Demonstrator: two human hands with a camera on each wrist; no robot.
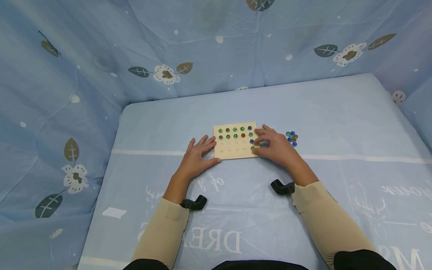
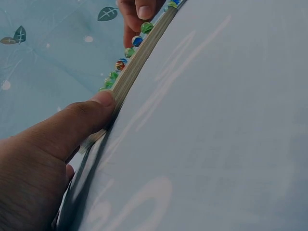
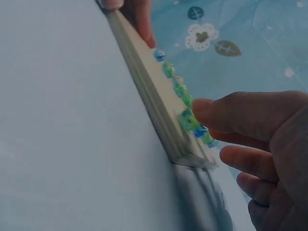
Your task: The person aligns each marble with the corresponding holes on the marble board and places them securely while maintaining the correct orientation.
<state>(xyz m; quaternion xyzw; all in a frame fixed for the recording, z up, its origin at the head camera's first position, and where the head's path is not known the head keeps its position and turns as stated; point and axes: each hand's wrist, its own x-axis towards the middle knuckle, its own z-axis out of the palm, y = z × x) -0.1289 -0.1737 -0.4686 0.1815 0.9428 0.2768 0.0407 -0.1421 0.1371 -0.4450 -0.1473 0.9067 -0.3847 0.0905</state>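
Observation:
A pale wooden board [image 1: 233,150] with rows of round hollows lies on the table. Green, blue and brown glass marbles fill its two far rows and the right end of the nearer two. My left hand [image 1: 197,159] rests at the board's left side, fingers spread and fairly straight, its thumb pressing the near edge. Over the board's right end is my right hand [image 1: 278,147], fingers loosely bent. Its thumb tip is beside a green marble [image 2: 147,28] seated in the nearest row; whether they touch is hard to tell. No marble shows held between the fingers.
Several loose marbles [image 1: 291,138] in blue, green and brown lie in a small cluster just right of my right hand. A light blue printed cloth [image 1: 168,123] covers the table. Patterned fabric [image 1: 209,48] hangs behind it. A white patch [image 1: 114,212] is at the left.

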